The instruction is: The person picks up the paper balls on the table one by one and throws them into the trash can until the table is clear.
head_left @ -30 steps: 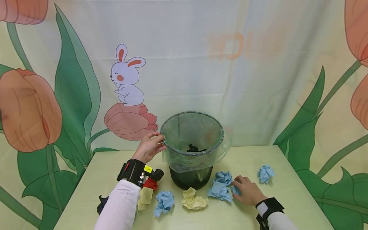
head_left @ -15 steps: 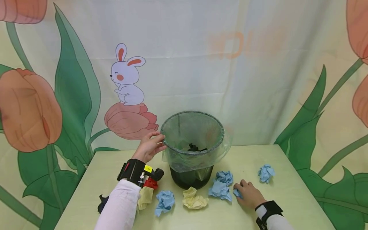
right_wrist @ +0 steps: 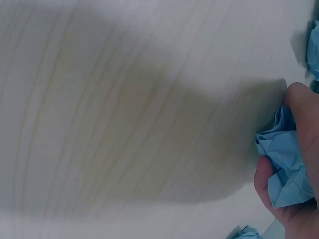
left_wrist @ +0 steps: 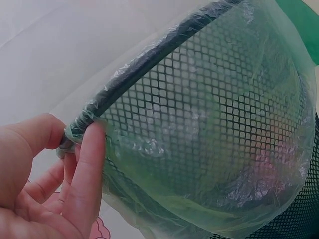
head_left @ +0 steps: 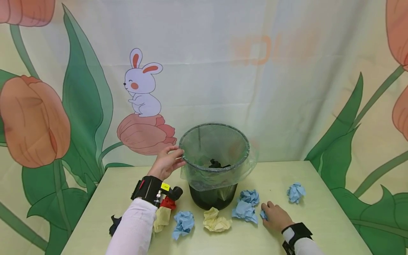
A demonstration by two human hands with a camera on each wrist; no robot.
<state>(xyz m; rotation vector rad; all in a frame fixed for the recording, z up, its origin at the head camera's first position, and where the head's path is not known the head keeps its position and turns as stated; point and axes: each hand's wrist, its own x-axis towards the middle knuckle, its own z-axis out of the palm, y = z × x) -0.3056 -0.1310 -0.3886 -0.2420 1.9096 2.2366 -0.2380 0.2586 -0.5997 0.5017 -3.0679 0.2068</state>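
My left hand (head_left: 166, 163) pinches the rim of a dark mesh wastebasket (head_left: 213, 199), thumb and fingers on either side of it. A clear greenish bin liner (left_wrist: 199, 149) is folded over that rim. Inside the basket lies something black and crumpled (head_left: 215, 164). On the right, my right hand (head_left: 276, 216) grips a crumpled blue paper ball (right_wrist: 284, 164) low over the table, fingers and thumb curled round it; whether the ball touches the tabletop I cannot tell. Just left of that hand are two blue paper balls (head_left: 245, 211), close together.
Another blue ball (head_left: 296, 193) lies at the right. In front of the basket are a yellow paper ball (head_left: 216, 220) and a blue one (head_left: 183, 225). Near my left forearm lie yellow (head_left: 162, 219), red (head_left: 168, 203) and black (head_left: 114, 225) crumpled pieces. A printed curtain (head_left: 204, 71) hangs behind the table.
My right hand has curled round the blue paper ball and drawn it slightly right, away from the two beside it. My left hand stays on the rim.
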